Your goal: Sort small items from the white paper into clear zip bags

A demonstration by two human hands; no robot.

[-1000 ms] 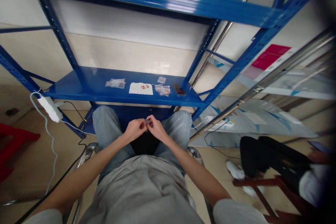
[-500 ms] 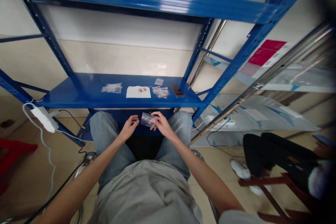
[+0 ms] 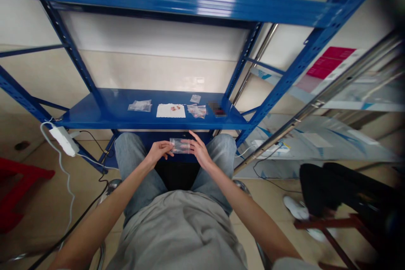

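Observation:
A small transparent plastic zip bag (image 3: 180, 145) is held level above my lap, with little visible inside it. My left hand (image 3: 159, 152) grips its left end with the fingertips. My right hand (image 3: 199, 149) holds its right end, with the fingers spread and pointing forward. Both hands are over my knees, in front of the low blue steel shelf (image 3: 95, 114). On that shelf lie a white paper sheet (image 3: 170, 111) with small red pieces, several transparent bags (image 3: 197, 111), and a blurred dark item (image 3: 217, 109).
A white power strip (image 3: 65, 141) with cables hangs at the shelf's left end. A red stool (image 3: 19, 181) stands on the floor at left. At right, a seated person's black-trousered leg (image 3: 329, 190) and white shoe (image 3: 294, 208) are beside a dark red chair frame (image 3: 325, 222).
My hands have moved from close together to apart. The bag, earlier small and held mainly by my right hand, now lies stretched level between both hands. The head view has shifted slightly.

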